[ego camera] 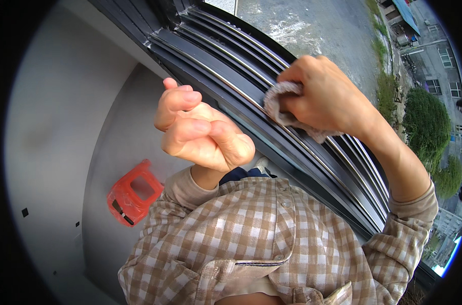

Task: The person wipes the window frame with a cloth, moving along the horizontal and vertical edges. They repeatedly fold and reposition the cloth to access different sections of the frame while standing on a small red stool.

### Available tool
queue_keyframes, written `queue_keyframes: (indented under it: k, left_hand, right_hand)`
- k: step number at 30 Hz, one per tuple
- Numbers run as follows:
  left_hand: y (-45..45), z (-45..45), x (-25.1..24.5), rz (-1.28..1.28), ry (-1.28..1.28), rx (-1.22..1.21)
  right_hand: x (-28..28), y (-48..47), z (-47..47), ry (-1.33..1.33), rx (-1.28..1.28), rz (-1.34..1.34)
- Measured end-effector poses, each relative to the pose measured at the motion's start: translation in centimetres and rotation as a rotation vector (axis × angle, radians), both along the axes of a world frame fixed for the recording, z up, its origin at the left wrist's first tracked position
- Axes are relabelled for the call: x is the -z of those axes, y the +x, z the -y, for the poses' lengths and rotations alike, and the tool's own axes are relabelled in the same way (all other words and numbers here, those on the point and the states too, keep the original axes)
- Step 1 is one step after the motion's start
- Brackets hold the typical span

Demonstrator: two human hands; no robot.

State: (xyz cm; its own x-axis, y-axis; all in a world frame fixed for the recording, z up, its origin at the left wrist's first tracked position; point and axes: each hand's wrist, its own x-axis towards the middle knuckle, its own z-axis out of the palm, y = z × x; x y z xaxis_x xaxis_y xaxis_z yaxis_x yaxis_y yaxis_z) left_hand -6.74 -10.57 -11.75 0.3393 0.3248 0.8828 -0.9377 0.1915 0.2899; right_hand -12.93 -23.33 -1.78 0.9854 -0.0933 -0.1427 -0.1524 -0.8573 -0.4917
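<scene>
My right hand [328, 93] grips a bunched, pale greyish-pink cloth [278, 103]. The cloth rests on the dark metal sliding-window track [231, 78], across its bright rails. My left hand [204, 131] hovers palm up on the room side of the frame, its fingers curled in and the thumb against a finger. Nothing shows in that hand, and it appears apart from the frame. Part of the track lies hidden beneath the cloth and my right hand.
A red plastic stool [151, 177] stands on the grey floor [113, 145], with a black-handled scraper [122, 213] on it. Beyond the window's outer edge lie paved ground [341, 30], a leafy tree [425, 120] and grey buildings [440, 49] far below.
</scene>
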Motion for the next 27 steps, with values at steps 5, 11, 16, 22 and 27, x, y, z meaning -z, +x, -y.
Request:
queue_keyframes:
  k: [5, 11, 16, 22, 27]
  left_hand:
    - [0.9, 0.6, -0.2, -0.07, 0.035, -0.035]
    - [-1.7, 0.5, -0.4, 0.02, 0.112, -0.06]
    - [-3.3, 1.9, -0.8, 0.052, 0.076, -0.074]
    - [-3.9, 2.2, -0.8, 0.067, 0.15, -0.061]
    - [-3.9, 1.8, -1.0, 0.058, 0.284, 0.003]
  right_hand:
    - [-0.5, -4.0, 0.5, -0.009, 0.001, -0.023]
    - [0.0, -1.5, -0.9, -0.017, 0.063, 0.137]
    - [0.0, 3.9, -1.6, 0.009, 0.024, 0.204]
    - [0.1, 8.5, -3.2, -0.08, 0.06, 0.302]
    - [-2.4, 6.2, -1.0, -0.03, 0.031, 0.057]
